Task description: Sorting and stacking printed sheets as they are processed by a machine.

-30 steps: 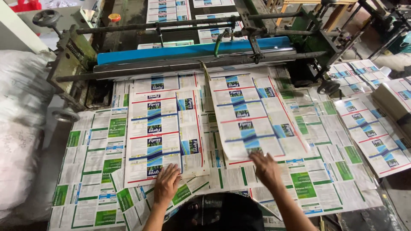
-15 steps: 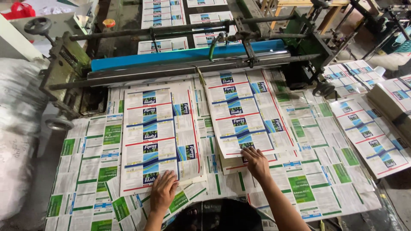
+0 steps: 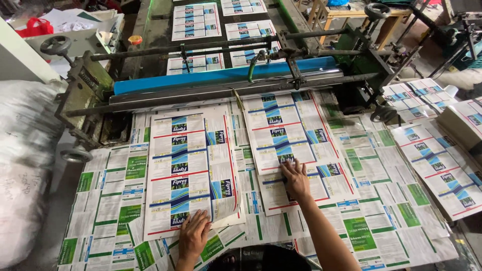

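Cluttered workshop: wooden bench at far right, white sack at left, dim floor beyond.

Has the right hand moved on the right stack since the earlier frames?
Yes: the right hand slid up the right stack of printed sheets, toward the blue roller.

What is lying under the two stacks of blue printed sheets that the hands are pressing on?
Under the left stack and right stack lie overlapping green-and-white printed sheets, spread over the whole table. The left hand and right hand rest on top. The table surface itself is fully covered.
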